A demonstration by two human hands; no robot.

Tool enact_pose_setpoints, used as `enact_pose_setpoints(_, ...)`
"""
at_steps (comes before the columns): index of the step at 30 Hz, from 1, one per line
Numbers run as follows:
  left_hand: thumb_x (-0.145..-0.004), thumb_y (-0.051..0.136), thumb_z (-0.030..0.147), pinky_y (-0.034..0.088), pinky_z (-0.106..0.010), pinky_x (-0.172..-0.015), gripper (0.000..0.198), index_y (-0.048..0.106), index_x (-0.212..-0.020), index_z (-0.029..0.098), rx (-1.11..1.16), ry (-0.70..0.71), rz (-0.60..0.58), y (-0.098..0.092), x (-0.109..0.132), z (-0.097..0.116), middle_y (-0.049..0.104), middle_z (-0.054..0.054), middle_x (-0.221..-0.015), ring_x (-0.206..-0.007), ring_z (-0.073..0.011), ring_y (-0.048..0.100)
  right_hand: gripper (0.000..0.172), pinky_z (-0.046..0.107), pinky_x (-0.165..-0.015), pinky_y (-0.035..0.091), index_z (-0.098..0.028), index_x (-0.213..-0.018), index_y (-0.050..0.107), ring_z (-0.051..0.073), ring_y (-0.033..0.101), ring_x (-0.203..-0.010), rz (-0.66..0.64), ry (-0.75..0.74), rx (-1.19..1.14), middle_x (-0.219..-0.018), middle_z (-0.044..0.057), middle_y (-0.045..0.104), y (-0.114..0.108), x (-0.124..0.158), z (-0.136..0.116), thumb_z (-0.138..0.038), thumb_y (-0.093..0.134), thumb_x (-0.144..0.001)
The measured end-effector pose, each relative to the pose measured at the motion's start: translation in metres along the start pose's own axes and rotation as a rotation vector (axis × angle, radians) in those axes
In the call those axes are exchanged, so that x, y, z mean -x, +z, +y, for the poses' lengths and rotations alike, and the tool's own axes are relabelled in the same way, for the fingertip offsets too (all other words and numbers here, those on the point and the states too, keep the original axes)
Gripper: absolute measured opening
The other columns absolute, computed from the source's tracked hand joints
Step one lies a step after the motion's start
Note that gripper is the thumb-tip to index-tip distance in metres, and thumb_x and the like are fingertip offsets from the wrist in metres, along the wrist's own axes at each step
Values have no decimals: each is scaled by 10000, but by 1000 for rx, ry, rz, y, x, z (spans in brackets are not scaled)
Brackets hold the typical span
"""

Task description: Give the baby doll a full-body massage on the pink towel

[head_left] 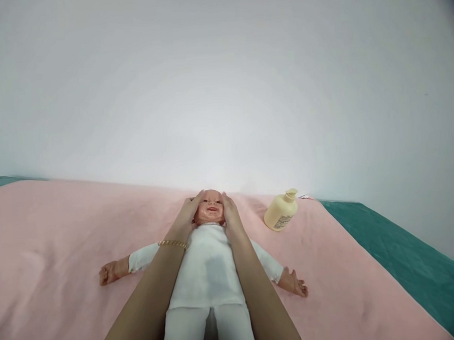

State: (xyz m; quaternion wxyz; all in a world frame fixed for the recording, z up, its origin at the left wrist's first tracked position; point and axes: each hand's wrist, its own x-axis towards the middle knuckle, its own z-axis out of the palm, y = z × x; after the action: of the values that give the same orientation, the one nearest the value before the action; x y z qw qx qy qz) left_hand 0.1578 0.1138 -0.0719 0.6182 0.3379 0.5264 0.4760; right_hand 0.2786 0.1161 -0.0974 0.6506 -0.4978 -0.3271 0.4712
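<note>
A baby doll (212, 261) in white cloth lies on its back, arms spread out to both sides. My left hand (188, 213) is cupped against the left side of the doll's head (212, 210). On the opposite side, my right hand (231, 210) presses along the head, so it sits between both palms. Both thumbs point up near the temples; the other fingers are mostly hidden beside and behind the head. A gold bracelet (172, 243) circles my left wrist.
Right of the doll's head stands a pale yellow pump bottle (280, 211). A pink cloth (64, 232) lies under everything, with a green cover (396, 248) showing beyond its right edge. A plain white wall (223, 90) rises behind.
</note>
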Motion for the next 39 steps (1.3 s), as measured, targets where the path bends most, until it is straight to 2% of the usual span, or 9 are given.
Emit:
enact_pose_setpoints(5, -778, 735, 437, 531, -257, -563, 544, 546, -1170, 110, -5, 21, 20, 6, 3, 2, 701, -138, -970, -707, -198, 683, 386, 326, -740, 579, -196, -1025, 596, 238, 688, -930, 22, 53, -22, -983, 60, 716, 0, -1, 6, -452, 675, -747)
enact_pose_setpoints(8, -752, 765, 401, 547, -274, -600, 667, 485, -1289, 123, 12, 22, 8, 6, -2, 0, 686, -162, -1073, -765, -214, 697, 392, 325, -726, 577, -200, -1016, 589, 236, 686, -919, 55, 66, -19, -987, 58, 704, 0, 0, 7, -466, 668, -740)
enact_pose_setpoints(11, -733, 778, 391, 560, -285, -674, 747, 444, -1362, 166, 36, 69, -65, 4, -4, -1, 664, -157, -1158, -835, -212, 700, 421, 309, -751, 568, -205, -1048, 572, 226, 674, -950, 52, 62, -1, -1045, 59, 682, -1, 0, 8, -449, 687, -724)
enact_pose_setpoints(13, -736, 772, 377, 557, -281, -712, 665, 509, -1311, 169, 49, 95, -102, 3, -2, 0, 676, -140, -1137, -848, -206, 698, 445, 304, -766, 564, -209, -1066, 557, 221, 669, -962, 42, 65, -1, -1082, 61, 665, -2, -1, 8, -429, 706, -709)
enact_pose_setpoints(16, -761, 750, 335, 554, -269, -705, 530, 568, -1229, 167, 54, 68, -77, 4, 3, 3, 688, -127, -1094, -825, -195, 690, 464, 305, -781, 563, -215, -1067, 547, 224, 661, -987, 33, 67, 4, -1096, 63, 652, -3, -2, 9, -407, 734, -688)
enact_pose_setpoints(25, -829, 671, 291, 543, -227, -581, 363, 579, -1164, 186, -5, 67, -52, 5, 11, 5, 697, -85, -922, -708, -163, 673, 408, 324, -781, 556, -202, -1047, 542, 235, 661, -975, 51, 108, -10, -1049, 70, 668, -2, 1, 5, -356, 721, -715)
enact_pose_setpoints(30, -860, 646, 310, 549, -234, -608, 256, 615, -1085, 192, 9, 47, -23, 7, 14, 8, 702, -84, -947, -744, -170, 678, 365, 315, -750, 561, -208, -1033, 547, 223, 667, -946, 87, 132, -34, -1014, 59, 674, -1, -1, 5, -343, 695, -727)
enact_pose_setpoints(36, -838, 674, 332, 561, -261, -688, 264, 628, -1054, 187, 110, 74, -123, 2, 1, 1, 707, -89, -1002, -821, -187, 689, 274, 311, -707, 571, -212, -963, 572, 208, 678, -850, 95, 110, -100, -884, 24, 692, -1, -4, 8, -313, 671, -729)
enact_pose_setpoints(39, -830, 666, 274, 563, -260, -720, 237, 639, -1045, 177, 171, 70, -191, -2, -8, -2, 708, -96, -1040, -864, -191, 689, 226, 328, -712, 578, -213, -917, 588, 207, 682, -814, 77, 128, -177, -842, 14, 700, -2, -6, 9, -274, 660, -712)
